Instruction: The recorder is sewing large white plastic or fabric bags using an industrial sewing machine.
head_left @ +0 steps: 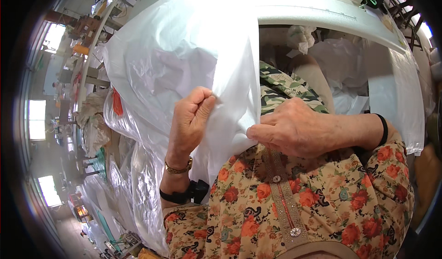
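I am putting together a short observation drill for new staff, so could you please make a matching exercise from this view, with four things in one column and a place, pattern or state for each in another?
Things
1. White sheet
2. Gold-coloured wristband
3. Thin black band
4. Top

Places, patterns and states
A. Around the right forearm
B. Printed with orange-red flowers
C. Pinched by the left hand and the right hand
D. Around the left wrist

Pairs: 1-C, 2-D, 3-A, 4-B
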A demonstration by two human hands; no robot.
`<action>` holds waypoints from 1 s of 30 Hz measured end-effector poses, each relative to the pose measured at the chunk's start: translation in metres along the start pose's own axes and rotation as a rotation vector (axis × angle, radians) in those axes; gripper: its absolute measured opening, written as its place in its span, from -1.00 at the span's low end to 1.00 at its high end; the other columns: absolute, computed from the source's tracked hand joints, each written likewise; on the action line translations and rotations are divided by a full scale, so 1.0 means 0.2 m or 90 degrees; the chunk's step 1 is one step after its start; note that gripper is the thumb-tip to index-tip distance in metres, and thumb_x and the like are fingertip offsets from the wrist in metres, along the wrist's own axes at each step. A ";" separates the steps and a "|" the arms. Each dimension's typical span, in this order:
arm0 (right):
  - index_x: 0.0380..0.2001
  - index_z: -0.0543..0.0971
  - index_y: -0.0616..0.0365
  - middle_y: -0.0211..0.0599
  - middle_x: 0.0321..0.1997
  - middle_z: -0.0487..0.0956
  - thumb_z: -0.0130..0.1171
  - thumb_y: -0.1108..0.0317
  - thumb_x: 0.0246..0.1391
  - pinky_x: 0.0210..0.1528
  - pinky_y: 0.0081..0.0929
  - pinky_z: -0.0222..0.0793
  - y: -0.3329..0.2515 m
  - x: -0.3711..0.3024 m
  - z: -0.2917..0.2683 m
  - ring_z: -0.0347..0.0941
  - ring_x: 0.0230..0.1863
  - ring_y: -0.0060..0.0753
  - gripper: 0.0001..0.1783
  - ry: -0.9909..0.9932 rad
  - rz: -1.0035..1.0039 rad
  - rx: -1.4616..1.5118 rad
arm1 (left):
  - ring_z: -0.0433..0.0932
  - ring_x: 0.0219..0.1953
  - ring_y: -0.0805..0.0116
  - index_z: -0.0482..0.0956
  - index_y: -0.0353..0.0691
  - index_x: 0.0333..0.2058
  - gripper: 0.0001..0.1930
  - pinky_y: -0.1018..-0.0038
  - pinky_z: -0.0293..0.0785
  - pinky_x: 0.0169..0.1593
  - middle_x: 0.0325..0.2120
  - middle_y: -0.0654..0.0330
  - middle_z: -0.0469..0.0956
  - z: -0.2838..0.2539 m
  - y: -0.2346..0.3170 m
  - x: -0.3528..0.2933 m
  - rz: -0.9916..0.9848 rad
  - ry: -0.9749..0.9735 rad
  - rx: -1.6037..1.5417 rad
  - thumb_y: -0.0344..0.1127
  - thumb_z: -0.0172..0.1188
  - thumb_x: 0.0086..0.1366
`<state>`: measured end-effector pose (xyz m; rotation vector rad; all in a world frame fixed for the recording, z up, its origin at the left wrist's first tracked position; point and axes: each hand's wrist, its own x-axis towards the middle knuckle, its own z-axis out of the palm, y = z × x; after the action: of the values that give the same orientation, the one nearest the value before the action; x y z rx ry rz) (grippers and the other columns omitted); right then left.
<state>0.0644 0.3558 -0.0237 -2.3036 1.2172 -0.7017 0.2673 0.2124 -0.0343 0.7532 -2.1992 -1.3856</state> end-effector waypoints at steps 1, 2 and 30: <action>-0.44 0.36 0.23 -0.16 -0.55 0.52 0.07 0.44 -0.01 -0.56 -0.19 0.38 0.00 0.01 0.01 0.54 -0.55 -0.09 -0.87 0.023 -0.013 0.007 | 0.20 -0.53 0.67 0.51 -0.35 -0.34 -0.84 0.63 0.16 -0.49 -0.62 0.40 0.34 0.01 0.01 0.00 -0.001 0.001 0.000 -0.40 0.05 0.41; -0.44 0.36 0.23 -0.16 -0.55 0.52 0.07 0.44 -0.01 -0.56 -0.19 0.38 0.00 0.02 0.01 0.54 -0.55 -0.09 -0.87 0.022 -0.014 0.008 | 0.20 -0.53 0.66 0.51 -0.36 -0.35 -0.83 0.62 0.17 -0.48 -0.62 0.37 0.34 0.02 0.03 -0.01 -0.018 -0.018 -0.001 -0.39 0.05 0.41; 0.02 0.41 0.25 -0.12 -0.12 0.59 -0.03 0.35 0.26 -0.07 -0.35 0.44 1.04 0.46 0.28 0.54 -0.13 -0.25 -0.68 0.719 0.467 0.343 | 0.33 -0.63 0.52 0.55 -0.36 -0.33 -0.91 0.55 0.20 -0.54 -0.65 0.24 0.42 0.00 0.23 0.04 0.083 0.014 0.217 -0.45 0.13 0.31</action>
<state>0.0134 0.1793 -0.1681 -0.7991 1.8169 -1.8042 0.2523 0.2236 0.0092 0.7183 -2.4504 -0.9481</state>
